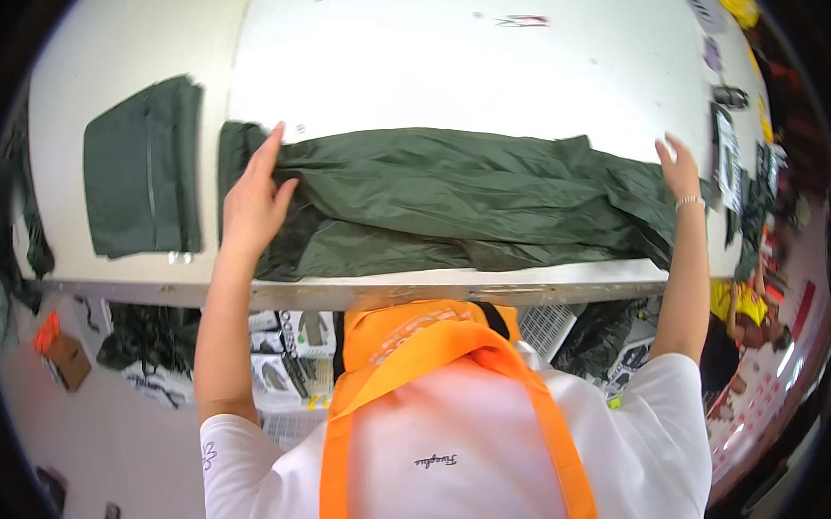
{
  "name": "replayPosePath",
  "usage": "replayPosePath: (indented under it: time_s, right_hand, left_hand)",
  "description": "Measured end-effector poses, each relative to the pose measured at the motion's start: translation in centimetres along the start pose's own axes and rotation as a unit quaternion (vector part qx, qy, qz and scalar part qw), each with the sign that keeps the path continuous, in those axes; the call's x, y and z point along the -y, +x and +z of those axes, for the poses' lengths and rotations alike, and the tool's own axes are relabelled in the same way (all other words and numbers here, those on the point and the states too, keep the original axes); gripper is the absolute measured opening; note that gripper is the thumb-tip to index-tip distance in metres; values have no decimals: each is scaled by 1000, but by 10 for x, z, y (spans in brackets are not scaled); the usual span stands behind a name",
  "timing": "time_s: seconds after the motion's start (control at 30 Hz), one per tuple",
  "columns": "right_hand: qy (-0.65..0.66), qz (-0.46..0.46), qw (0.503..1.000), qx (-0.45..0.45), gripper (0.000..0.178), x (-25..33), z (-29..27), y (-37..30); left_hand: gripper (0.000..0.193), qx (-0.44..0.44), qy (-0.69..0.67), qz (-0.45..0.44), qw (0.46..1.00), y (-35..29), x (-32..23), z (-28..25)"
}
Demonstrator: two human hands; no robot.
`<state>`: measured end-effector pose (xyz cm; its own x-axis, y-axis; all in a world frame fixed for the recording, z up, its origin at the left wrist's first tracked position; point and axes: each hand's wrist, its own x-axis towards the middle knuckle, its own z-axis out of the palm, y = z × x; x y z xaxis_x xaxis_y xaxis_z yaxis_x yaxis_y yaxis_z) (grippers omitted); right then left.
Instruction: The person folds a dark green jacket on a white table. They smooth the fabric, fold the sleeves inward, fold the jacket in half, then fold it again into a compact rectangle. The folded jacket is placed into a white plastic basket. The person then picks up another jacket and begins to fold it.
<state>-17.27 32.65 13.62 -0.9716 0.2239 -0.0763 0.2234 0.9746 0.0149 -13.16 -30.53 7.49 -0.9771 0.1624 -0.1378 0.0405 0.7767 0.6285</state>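
Observation:
A long dark green garment (pixel 431 194) of thin, wrinkled fabric lies stretched from left to right along the near edge of the white table (pixel 379 57). My left hand (pixel 257 200) rests over its left end, thumb and fingers apart. Over at the right end, my right hand (pixel 678 166) has its fingers spread at the cloth's edge; whether it touches the fabric I cannot tell. Left of my left hand, a neatly folded dark green garment (pixel 129 179) lies flat, a seam line running down it.
A small red and black tool (pixel 523 20) lies on the far part of the table. Along the right edge are a dark roll (pixel 730 96) and packaged items (pixel 726 158). Boxes (pixel 281 363) stand under the table. Another person in yellow (pixel 747 302) is at the right.

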Motion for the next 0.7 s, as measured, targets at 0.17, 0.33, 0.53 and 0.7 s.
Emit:
replayPosePath:
  time_s: [0.17, 0.33, 0.53, 0.7]
  right_hand:
    - [132, 244, 954, 116, 93, -100, 8, -122]
    - [274, 389, 878, 51, 92, -140, 32, -167]
    - [534, 500, 676, 87, 71, -161, 23, -201]
    - [337, 300, 887, -95, 48, -96, -79, -204]
  left_hand:
    - [31, -24, 49, 30, 998, 14, 6, 22]
    - [22, -40, 59, 44, 996, 18, 12, 26]
    - [20, -68, 30, 51, 996, 27, 14, 32]
    - [21, -168, 35, 72, 983, 22, 35, 41]
